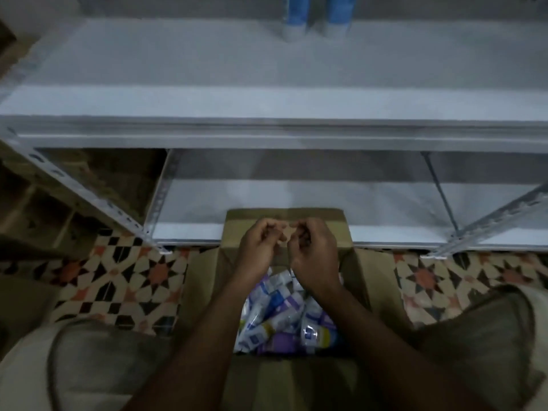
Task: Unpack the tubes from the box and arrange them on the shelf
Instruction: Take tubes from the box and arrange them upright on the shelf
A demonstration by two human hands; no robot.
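My left hand (258, 247) and right hand (314, 256) meet at centre frame over the far flap of the box (204, 280). Both sets of fingers are curled and pinch a small pale scrap (285, 232); I cannot tell what it is. The tubes (281, 315) lie heaped just below my wrists, lower centre, pointing every way. The right hand is slightly nearer. The shelf (267, 72) spans the upper frame.

shelf tubes (295, 13): tops cut off | box tubes (275, 310): partly behind forearms (207, 336)
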